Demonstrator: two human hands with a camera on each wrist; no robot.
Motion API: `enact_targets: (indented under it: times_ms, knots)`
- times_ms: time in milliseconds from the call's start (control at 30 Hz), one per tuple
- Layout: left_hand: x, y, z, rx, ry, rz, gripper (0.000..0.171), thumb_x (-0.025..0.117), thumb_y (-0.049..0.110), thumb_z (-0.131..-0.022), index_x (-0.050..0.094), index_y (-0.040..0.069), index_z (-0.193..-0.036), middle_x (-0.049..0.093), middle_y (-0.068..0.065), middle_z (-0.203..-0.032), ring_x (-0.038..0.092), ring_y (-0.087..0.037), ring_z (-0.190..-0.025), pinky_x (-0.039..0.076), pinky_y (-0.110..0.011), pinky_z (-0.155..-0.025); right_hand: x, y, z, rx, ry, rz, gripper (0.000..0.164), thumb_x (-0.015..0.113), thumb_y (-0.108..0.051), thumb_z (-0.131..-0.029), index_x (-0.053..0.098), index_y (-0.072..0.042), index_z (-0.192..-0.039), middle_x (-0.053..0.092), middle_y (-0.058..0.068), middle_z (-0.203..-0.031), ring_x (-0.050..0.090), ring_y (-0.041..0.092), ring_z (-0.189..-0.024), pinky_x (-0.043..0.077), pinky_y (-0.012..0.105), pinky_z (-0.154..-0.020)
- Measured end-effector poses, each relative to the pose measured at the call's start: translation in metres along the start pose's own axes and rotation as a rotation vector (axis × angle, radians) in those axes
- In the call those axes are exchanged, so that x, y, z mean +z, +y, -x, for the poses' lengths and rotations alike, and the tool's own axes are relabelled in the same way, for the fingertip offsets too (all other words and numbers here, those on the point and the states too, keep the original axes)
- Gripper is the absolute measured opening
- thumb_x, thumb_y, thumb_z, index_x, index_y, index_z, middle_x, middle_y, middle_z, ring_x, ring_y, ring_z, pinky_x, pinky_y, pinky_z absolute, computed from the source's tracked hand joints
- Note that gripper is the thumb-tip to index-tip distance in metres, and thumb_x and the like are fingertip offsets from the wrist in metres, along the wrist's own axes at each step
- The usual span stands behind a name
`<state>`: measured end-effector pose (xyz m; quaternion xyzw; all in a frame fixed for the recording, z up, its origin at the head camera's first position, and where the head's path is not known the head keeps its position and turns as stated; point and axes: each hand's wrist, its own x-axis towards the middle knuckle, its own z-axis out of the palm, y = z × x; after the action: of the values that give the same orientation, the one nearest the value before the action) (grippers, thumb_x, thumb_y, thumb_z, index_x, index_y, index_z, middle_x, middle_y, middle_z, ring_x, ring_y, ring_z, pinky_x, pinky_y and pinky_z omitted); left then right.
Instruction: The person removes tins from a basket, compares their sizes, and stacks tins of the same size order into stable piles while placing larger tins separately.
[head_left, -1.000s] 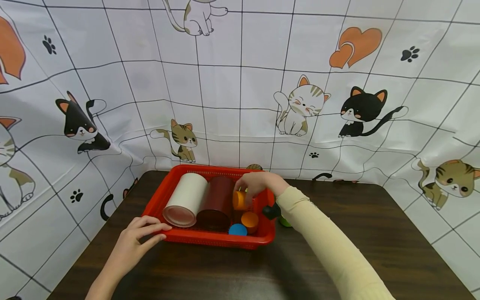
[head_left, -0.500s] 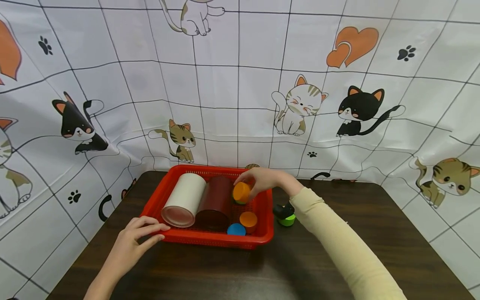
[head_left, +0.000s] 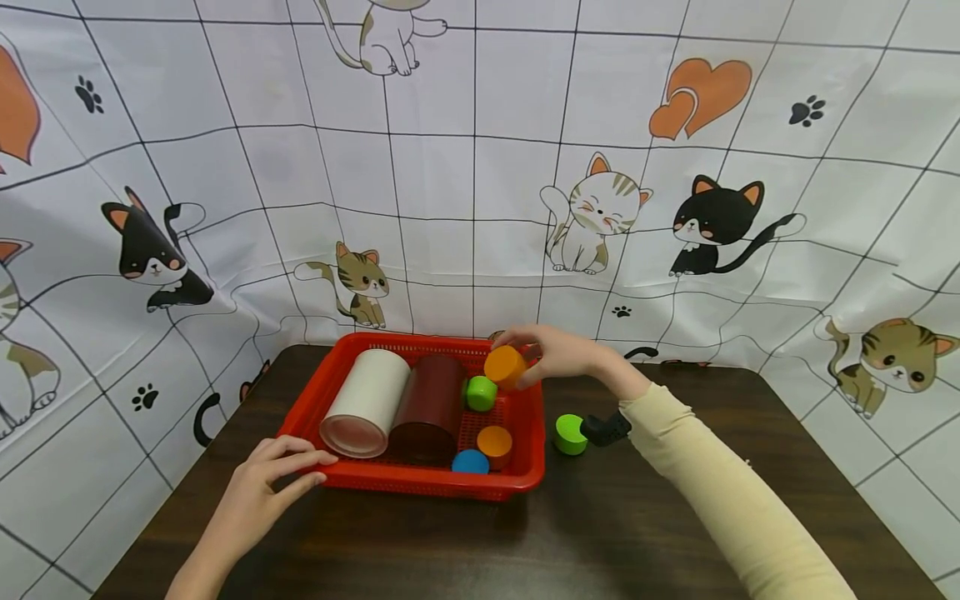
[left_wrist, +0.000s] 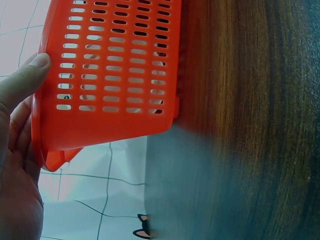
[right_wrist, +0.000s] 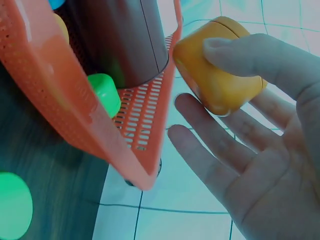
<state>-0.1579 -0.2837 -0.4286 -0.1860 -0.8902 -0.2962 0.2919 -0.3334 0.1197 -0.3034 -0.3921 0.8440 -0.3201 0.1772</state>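
My right hand (head_left: 558, 353) pinches a small orange cup (right_wrist: 220, 65) between thumb and fingers, above the back right of a red plastic basket (head_left: 420, 477). The left hand (head_left: 258, 492) grips the basket's front left rim, thumb on the outer wall in the left wrist view. Inside the basket lie a white cylinder (head_left: 367, 400) and a dark maroon cylinder (head_left: 429, 408) side by side. To their right are a green cup (head_left: 481, 393), a second orange cup (head_left: 495, 446) and a blue round piece (head_left: 470, 462).
Another green cup (head_left: 571, 435) sits on the dark wooden table (head_left: 675, 500), just right of the basket. A white sheet (head_left: 435, 208) with cat prints and grid lines hangs behind the table and along its sides.
My right hand has lifted the orange cup and moved it rightward, uncovering the green cup inside the basket. The left hand has stayed at the rim.
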Motion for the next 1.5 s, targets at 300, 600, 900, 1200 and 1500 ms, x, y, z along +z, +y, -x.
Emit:
enact_targets:
  times_ms: [300,600,900,1200,1500]
  knots:
    - [0.001,0.0,0.0,0.007,0.004,0.002,0.046,0.086,0.002,-0.066,0.077,0.031,-0.101,0.065,0.013,-0.097,0.042,0.005,-0.094,0.038,-0.009,-0.077,-0.009,0.018,0.025,-0.066,0.117,-0.054,0.057,0.075,-0.005,-0.083,0.052,-0.007,-0.135,0.062,0.013,-0.128,0.058,0.028,-0.116,0.052,0.046,-0.099]
    - [0.0,0.001,0.0,0.014,0.006,-0.005,0.045,0.086,0.003,-0.066,0.077,0.031,-0.1,0.065,0.013,-0.097,0.043,0.005,-0.093,0.037,-0.011,-0.075,-0.012,0.033,0.046,-0.021,0.238,-0.032,0.056,0.079,-0.008,-0.08,0.055,-0.011,-0.13,0.064,0.009,-0.124,0.055,0.026,-0.11,0.052,0.041,-0.088]
    - [0.0,0.0,0.0,0.002,0.003,-0.011,0.045,0.086,0.005,-0.067,0.077,0.033,-0.101,0.065,0.013,-0.097,0.042,0.006,-0.093,0.037,-0.011,-0.075,-0.011,0.042,0.058,0.05,0.276,-0.051,0.061,0.079,-0.011,-0.081,0.049,-0.008,-0.135,0.059,0.014,-0.131,0.058,0.029,-0.114,0.054,0.044,-0.094]
    - [0.001,0.0,0.0,0.001,0.006,-0.007,0.046,0.086,0.003,-0.066,0.077,0.032,-0.101,0.065,0.013,-0.096,0.042,0.006,-0.092,0.037,-0.011,-0.074,-0.011,0.055,0.065,0.049,0.266,-0.035,0.065,0.077,-0.008,-0.082,0.049,-0.008,-0.14,0.058,0.016,-0.135,0.062,0.027,-0.108,0.055,0.03,-0.088]
    - [0.001,0.0,0.0,0.002,0.007,-0.008,0.046,0.086,0.003,-0.066,0.077,0.032,-0.101,0.065,0.013,-0.096,0.042,0.006,-0.093,0.037,-0.009,-0.076,-0.006,0.069,0.074,0.057,0.258,-0.023,0.062,0.077,-0.008,-0.082,0.051,-0.007,-0.137,0.061,0.016,-0.125,0.061,0.024,-0.102,0.054,0.029,-0.086]
